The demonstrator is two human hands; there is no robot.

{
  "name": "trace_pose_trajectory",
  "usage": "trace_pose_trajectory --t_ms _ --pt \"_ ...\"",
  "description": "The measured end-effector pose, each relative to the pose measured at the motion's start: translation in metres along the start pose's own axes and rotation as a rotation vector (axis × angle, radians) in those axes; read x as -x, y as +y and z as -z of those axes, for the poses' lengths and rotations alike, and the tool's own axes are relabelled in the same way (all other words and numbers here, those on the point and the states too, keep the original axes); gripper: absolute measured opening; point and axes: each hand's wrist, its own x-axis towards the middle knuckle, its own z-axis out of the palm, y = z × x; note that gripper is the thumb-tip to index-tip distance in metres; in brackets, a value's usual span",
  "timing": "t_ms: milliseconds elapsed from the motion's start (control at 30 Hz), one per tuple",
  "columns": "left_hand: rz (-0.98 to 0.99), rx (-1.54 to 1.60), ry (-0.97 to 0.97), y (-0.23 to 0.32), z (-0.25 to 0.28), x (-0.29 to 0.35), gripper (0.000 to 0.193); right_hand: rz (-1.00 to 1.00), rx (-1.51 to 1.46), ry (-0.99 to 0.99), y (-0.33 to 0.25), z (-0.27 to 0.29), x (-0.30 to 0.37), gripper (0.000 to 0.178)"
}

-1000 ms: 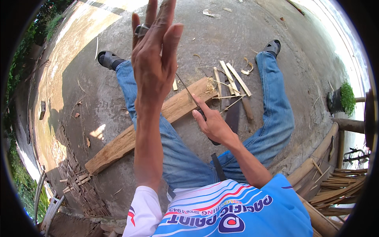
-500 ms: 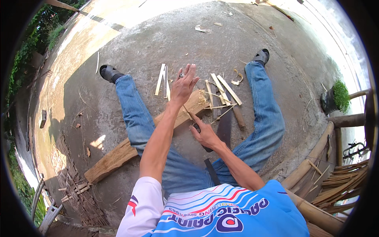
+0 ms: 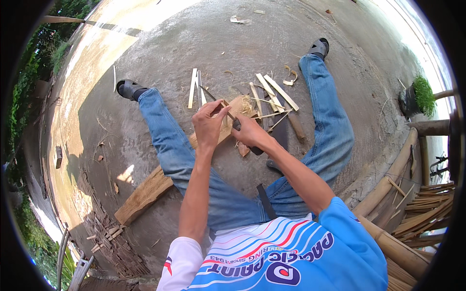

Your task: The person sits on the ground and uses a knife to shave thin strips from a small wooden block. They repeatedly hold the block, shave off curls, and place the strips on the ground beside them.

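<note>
My left hand (image 3: 208,125) is over the wooden beam, thumb and fingers pinched on a short, thin bamboo strip (image 3: 224,103). Close beside it, my right hand (image 3: 251,130) is closed around the dark handle of a knife (image 3: 256,150). The narrow blade points away to the far left, past the left fingertips and against or near the strip. Beneath both hands the beam (image 3: 141,195) slants across the ground between my legs, pale shavings (image 3: 247,104) at its far end. My fingers hide part of the strip and blade.
Pale bamboo strips (image 3: 281,92) lie right of the beam's end, others (image 3: 192,88) to its left. A brown wooden handle (image 3: 297,127) lies near my right leg. Potted greenery (image 3: 421,97) and bamboo poles (image 3: 388,250) stand right; split wood (image 3: 104,228) lies left.
My left hand has drawn back from its outstretched pose and now pinches the strip. My right hand has come up beside it with the knife. The view has shifted slightly.
</note>
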Motion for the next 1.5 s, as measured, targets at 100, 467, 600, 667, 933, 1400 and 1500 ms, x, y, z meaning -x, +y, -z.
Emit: trace_pose_trajectory --t_ms 100,467,600,667,933,1400,1500 --pt "0.013 -0.005 -0.006 -0.005 -0.001 -0.002 0.032 0.045 0.365 0.119 0.006 -0.003 -0.002 0.046" --pt "0.016 -0.012 -0.012 -0.002 -0.001 -0.003 0.032 0.111 0.523 0.251 0.082 -0.035 -0.014 0.04" --pt "0.043 0.015 0.058 -0.019 0.013 0.006 0.031 -0.024 0.213 0.02 0.088 -0.038 0.014 0.037" --pt "0.043 0.032 0.083 -0.024 0.021 0.013 0.03 -0.028 -0.007 -0.02 0.09 -0.048 0.028 0.037" --pt "0.223 0.293 0.102 -0.055 0.046 0.055 0.038 -0.034 -0.03 0.12 0.127 -0.101 0.023 0.039" --pt "0.216 0.391 0.021 -0.059 0.01 0.039 0.037 0.088 -0.54 -0.013 -0.016 -0.013 0.052 0.055" --pt "0.193 0.377 0.031 -0.057 0.005 0.038 0.035 0.11 -0.58 -0.032 -0.039 0.0 0.058 0.051"
